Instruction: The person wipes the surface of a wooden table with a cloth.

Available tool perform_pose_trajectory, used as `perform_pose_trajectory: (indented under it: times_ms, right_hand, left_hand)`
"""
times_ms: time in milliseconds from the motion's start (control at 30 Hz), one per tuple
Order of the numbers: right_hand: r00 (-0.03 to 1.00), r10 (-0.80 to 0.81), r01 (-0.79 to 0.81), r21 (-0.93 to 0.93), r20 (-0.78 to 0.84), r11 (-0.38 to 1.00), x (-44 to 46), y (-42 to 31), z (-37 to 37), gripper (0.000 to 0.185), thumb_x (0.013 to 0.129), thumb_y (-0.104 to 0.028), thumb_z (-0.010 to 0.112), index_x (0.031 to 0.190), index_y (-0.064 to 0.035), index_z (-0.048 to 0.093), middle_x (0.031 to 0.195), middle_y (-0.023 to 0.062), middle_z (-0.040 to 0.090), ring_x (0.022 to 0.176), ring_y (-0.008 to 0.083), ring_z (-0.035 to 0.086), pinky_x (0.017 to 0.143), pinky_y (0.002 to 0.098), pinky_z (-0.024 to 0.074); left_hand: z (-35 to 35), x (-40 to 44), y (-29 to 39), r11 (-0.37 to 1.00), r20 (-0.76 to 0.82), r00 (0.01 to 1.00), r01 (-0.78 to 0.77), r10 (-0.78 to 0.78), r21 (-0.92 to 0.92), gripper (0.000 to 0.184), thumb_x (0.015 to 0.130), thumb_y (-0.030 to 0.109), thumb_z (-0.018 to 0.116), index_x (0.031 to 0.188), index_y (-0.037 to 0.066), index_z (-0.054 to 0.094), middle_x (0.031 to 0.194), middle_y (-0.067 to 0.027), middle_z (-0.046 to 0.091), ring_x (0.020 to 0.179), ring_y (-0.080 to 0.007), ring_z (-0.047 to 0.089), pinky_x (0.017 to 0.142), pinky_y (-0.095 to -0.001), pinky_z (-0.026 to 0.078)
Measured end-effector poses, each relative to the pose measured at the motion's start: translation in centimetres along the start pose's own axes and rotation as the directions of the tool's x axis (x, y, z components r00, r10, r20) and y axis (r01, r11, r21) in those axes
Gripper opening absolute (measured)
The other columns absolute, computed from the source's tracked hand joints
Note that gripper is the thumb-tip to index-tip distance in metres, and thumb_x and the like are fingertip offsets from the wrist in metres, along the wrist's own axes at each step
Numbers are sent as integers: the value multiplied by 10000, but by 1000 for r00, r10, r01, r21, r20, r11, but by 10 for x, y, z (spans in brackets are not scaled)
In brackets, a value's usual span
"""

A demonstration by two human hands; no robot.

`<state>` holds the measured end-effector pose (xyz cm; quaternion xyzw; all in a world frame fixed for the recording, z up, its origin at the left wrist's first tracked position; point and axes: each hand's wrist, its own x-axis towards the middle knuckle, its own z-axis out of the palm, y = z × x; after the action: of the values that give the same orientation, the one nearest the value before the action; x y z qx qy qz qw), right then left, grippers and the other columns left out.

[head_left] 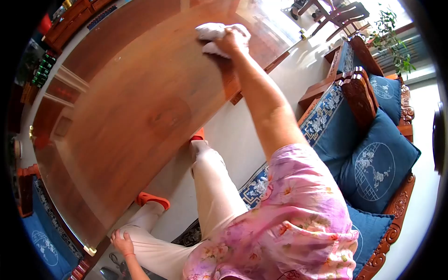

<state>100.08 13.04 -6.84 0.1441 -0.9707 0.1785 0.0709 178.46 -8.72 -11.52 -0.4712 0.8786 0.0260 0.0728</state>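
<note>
My right hand (232, 42) is at the top of the view, its fingers closed on a bunched white cloth (211, 31). The cloth rests on the glossy brown wooden table (121, 107), near the table's right side. Down at the lower left, my left hand (123, 242) lies on my knee over the light trousers, with its fingers spread and nothing held. A red band circles the left wrist.
A carved wooden sofa with blue cushions (379, 161) runs along the right. Wooden chairs (343, 19) and a leafy plant (389, 39) stand at the upper right. Another blue seat (44, 242) is at the lower left. A cabinet (70, 21) stands at the upper left.
</note>
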Motion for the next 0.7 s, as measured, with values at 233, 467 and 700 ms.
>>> perform_pose_trajectory:
  times_ms: [233, 467, 700]
  right_hand:
    - [948, 317, -317, -128, -20, 940, 43, 116, -46, 692, 739, -522, 573, 1332, -179, 471, 1352, 131, 473, 1266, 315, 424, 1050, 418, 326]
    - [936, 352, -346, -167, 9, 923, 19, 138, -67, 703, 754, -535, 547, 1348, -171, 455, 1384, 142, 431, 1314, 333, 346, 1086, 451, 247]
    - [977, 211, -212, -112, -17, 971, -57, 119, -65, 683, 703, -460, 598, 1307, -156, 500, 1300, 168, 507, 1228, 345, 449, 1048, 400, 334]
  left_hand:
    - [-6, 7, 5, 998, 64, 997, 37, -40, 52, 343, 737, 220, 595, 1017, 23, 597, 1122, -163, 580, 1039, -365, 511, 932, -434, 390]
    - [-10, 1, 4, 999, 84, 996, 30, -34, 40, 347, 763, 235, 597, 1036, 22, 600, 1141, -173, 570, 1059, -364, 502, 945, -432, 379]
    - [-8, 2, 1, 1000, 29, 1000, -2, 2, -7, 346, 760, 238, 587, 1032, 23, 604, 1141, -159, 575, 1056, -349, 512, 933, -435, 389]
